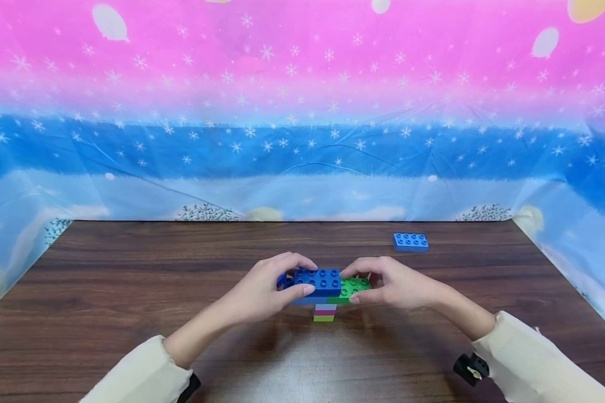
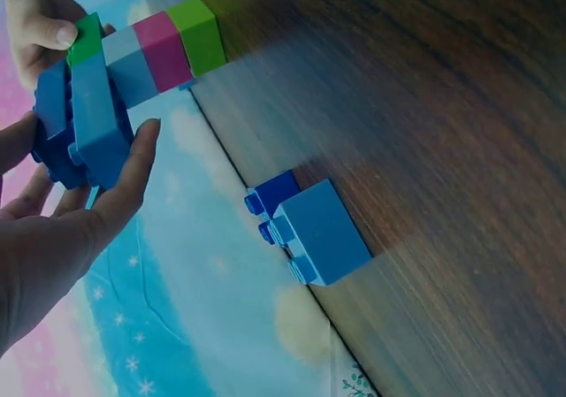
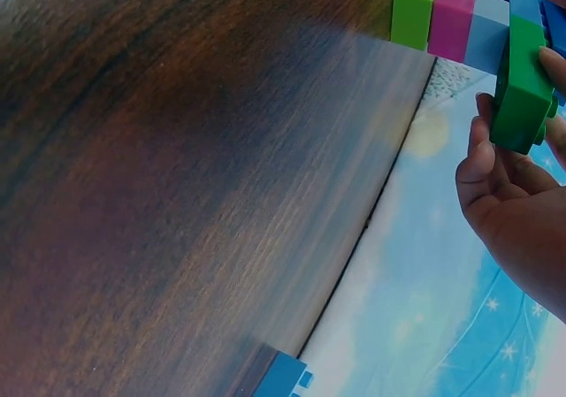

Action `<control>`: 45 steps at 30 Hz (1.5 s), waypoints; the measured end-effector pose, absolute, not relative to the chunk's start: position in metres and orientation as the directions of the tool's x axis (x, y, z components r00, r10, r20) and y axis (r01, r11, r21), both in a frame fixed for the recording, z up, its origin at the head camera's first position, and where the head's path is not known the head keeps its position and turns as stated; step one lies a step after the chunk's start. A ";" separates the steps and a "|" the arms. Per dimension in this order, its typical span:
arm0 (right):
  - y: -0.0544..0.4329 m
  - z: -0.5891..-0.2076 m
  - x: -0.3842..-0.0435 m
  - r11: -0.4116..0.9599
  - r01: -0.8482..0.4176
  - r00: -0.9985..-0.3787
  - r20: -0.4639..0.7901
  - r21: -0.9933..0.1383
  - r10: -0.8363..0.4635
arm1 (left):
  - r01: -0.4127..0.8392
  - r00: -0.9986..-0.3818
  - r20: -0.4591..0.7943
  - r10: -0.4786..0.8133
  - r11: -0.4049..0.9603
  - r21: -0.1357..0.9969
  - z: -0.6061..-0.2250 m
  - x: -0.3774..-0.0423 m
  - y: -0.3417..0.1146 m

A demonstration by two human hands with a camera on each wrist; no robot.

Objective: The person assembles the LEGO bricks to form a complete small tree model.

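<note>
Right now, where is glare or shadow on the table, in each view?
Head view: pale glare on the table in front of the lime block, soft shadows either side; left wrist view: pale sheen along the table's far edge; right wrist view: similar sheen, darker patches leftward.

We saw a dark blue brick [image 1: 324, 284]; right of it, a green brick [image 1: 352, 284]; below it, a pale-blue, magenta and lime stack [image 1: 325, 313]; beneath it, a brown wood-grained table [image 1: 131, 280]; behind it, pink-and-blue, white-snowflaked cloth [image 1: 302, 151].
</note>
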State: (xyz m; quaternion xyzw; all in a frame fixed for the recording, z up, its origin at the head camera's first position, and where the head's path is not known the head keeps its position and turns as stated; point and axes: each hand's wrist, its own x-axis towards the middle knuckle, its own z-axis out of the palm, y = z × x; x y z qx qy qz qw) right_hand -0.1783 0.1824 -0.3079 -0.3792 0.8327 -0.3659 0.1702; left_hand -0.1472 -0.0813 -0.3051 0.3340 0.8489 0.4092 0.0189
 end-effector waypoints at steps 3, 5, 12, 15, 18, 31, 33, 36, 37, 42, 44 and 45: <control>0.182 -0.306 -0.178 0.449 -0.508 -0.656 -0.008 -0.736 -0.755 | 0.546 -0.781 0.243 0.575 0.442 0.711 -0.305 -0.147 -0.081; 0.182 -0.306 -0.178 0.451 -0.507 -0.657 -0.009 -0.734 -0.754 | 0.543 -0.784 0.245 0.570 0.441 0.714 -0.304 -0.147 -0.081; 0.181 -0.305 -0.178 0.453 -0.499 -0.659 -0.015 -0.738 -0.752 | 0.540 -0.786 0.245 0.567 0.436 0.720 -0.305 -0.147 -0.080; 0.181 -0.306 -0.178 0.448 -0.498 -0.658 -0.013 -0.743 -0.753 | 0.533 -0.791 0.242 0.562 0.438 0.724 -0.305 -0.147 -0.080; 0.181 -0.307 -0.178 0.442 -0.498 -0.656 -0.010 -0.746 -0.755 | 0.522 -0.798 0.238 0.554 0.437 0.733 -0.305 -0.146 -0.080; 0.182 -0.306 -0.178 0.446 -0.503 -0.660 -0.004 -0.740 -0.751 | 0.491 -0.821 0.233 0.521 0.438 0.753 -0.304 -0.145 -0.078; 0.182 -0.306 -0.178 0.445 -0.504 -0.661 -0.002 -0.740 -0.751 | 0.485 -0.825 0.230 0.517 0.436 0.758 -0.304 -0.145 -0.078; 0.182 -0.307 -0.178 0.444 -0.502 -0.661 -0.002 -0.742 -0.750 | 0.479 -0.827 0.228 0.514 0.433 0.764 -0.304 -0.145 -0.078; 0.183 -0.307 -0.178 0.445 -0.502 -0.661 -0.003 -0.742 -0.750 | 0.477 -0.828 0.227 0.513 0.433 0.765 -0.304 -0.145 -0.078; 0.183 -0.308 -0.178 0.446 -0.504 -0.661 -0.002 -0.740 -0.750 | 0.469 -0.833 0.221 0.508 0.433 0.770 -0.304 -0.145 -0.077; 0.183 -0.308 -0.178 0.444 -0.503 -0.661 -0.001 -0.741 -0.751 | 0.468 -0.834 0.222 0.506 0.434 0.770 -0.304 -0.144 -0.077; 0.182 -0.308 -0.179 0.442 -0.502 -0.660 -0.001 -0.743 -0.752 | 0.471 -0.833 0.225 0.505 0.435 0.767 -0.304 -0.144 -0.077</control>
